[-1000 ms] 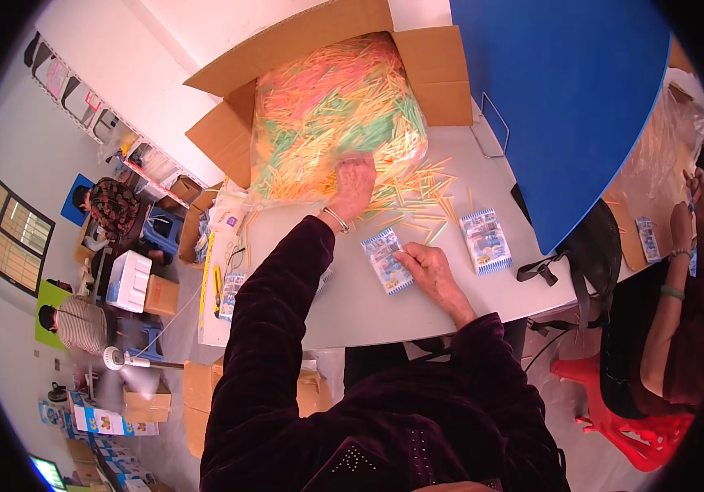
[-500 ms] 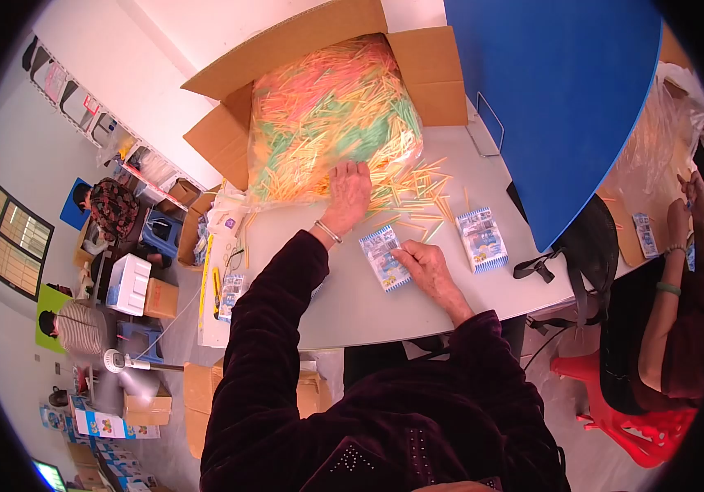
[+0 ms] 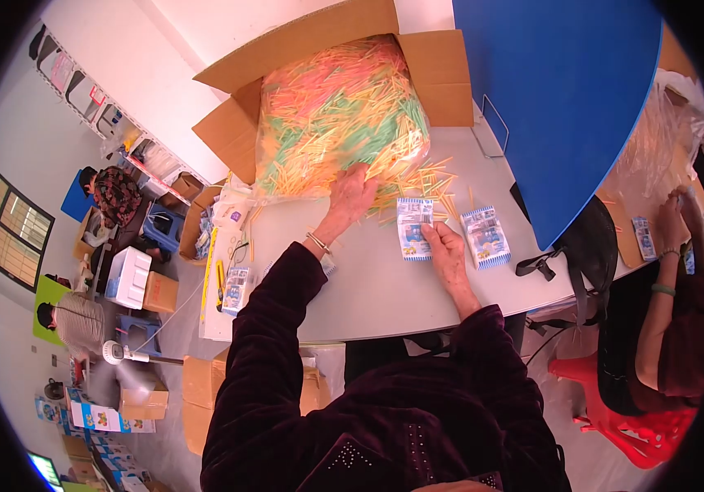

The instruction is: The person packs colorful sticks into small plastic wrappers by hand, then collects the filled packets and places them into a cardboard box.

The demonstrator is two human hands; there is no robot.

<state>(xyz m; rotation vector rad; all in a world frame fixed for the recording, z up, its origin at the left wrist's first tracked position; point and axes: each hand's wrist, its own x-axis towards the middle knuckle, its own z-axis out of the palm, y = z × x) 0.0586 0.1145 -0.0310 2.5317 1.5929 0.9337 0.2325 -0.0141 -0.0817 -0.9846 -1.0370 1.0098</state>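
Observation:
My left hand reaches into the near edge of a heap of thin yellow, green and pink sticks. Its fingertips are hidden among them, so what they grip does not show. The sticks fill a clear bag inside an open cardboard box, and some lie loose on the table. Between thumb and fingers, my right hand pinches a flat blue-and-white printed packet, held above the table. Just right of it lies a similar, fuller-looking packet.
More packets lie at the table's left, beside a yellow cutter and glasses. A blue panel and black bag border the right side. Another person's hands are at far right; two people sit in the left background.
My right hand has moved right and a little up with the packet, now more upright and beside the other packet. My left hand has shifted slightly, its fingers deeper among the sticks.

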